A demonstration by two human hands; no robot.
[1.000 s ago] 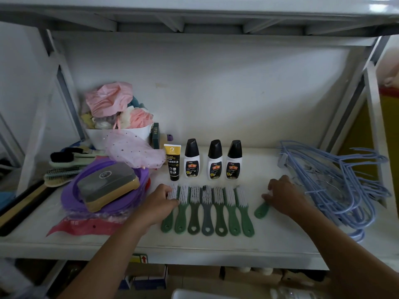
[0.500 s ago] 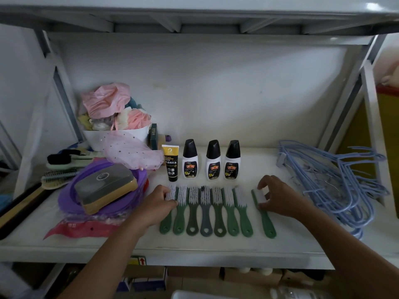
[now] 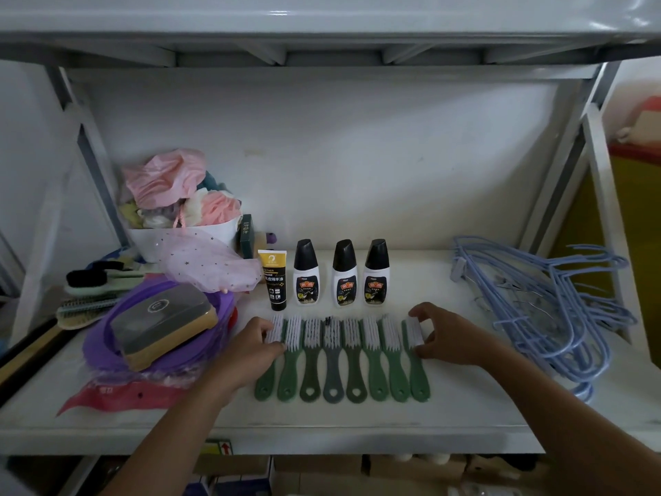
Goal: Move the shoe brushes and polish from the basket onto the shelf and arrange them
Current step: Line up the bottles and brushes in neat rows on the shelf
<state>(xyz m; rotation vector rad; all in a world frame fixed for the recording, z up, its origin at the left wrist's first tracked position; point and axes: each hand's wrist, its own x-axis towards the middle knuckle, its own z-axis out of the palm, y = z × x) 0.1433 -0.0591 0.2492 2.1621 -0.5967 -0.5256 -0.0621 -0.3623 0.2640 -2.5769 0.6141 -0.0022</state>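
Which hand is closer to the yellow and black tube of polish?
Left. The left hand is just in front of the tube, holding the leftmost brush; the right hand grips the rightmost brush, past the three bottles.

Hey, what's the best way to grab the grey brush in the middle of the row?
Pinch the grey brush from above at its narrow neck, just below the bristles: small gaps to the neighbouring green brushes open there, while heads and handle ends nearly touch.
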